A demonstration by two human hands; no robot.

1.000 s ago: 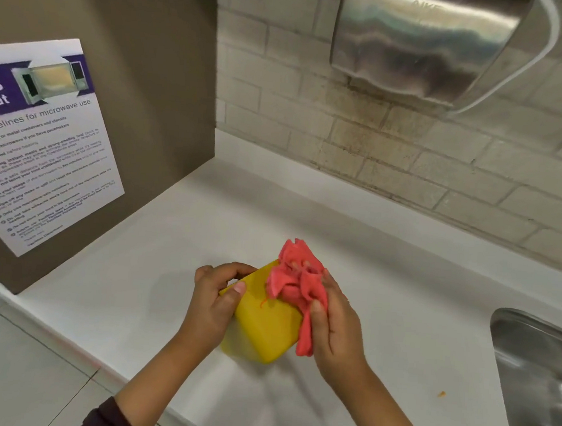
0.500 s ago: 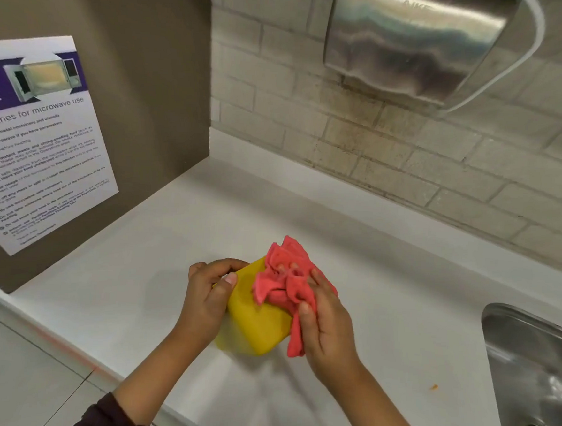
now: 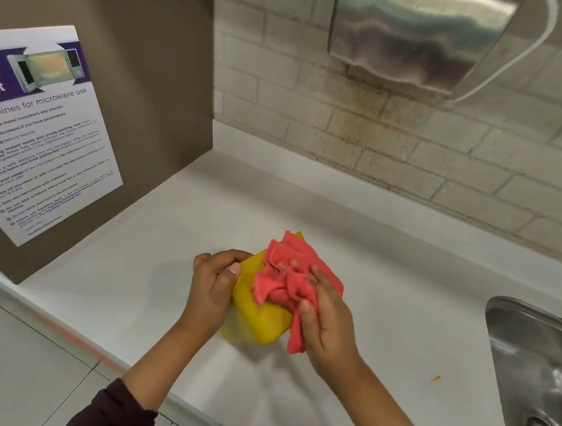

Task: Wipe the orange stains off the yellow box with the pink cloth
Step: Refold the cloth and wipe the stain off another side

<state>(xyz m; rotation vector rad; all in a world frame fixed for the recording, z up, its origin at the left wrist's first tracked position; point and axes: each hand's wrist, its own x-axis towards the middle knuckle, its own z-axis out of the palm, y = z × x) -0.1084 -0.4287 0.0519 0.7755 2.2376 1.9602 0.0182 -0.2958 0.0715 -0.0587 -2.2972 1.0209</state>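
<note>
Both hands are engaged: the small yellow plastic box [image 3: 259, 314] is gripped by the left hand [image 3: 212, 291] above the white worktop [image 3: 136, 269], while the crumpled pink cloth [image 3: 288, 283] is pressed on its top by the right hand [image 3: 326, 329]. No orange stains are visible (any remaining would be hidden), so wiping is judged unfinished.

Head view — looking steeply down, close over the countertop [image 3: 171, 238].

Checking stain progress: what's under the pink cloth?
The pink cloth, bunched in the right hand, lies on the yellow box. The covered surface and any orange stains there are hidden.
</note>
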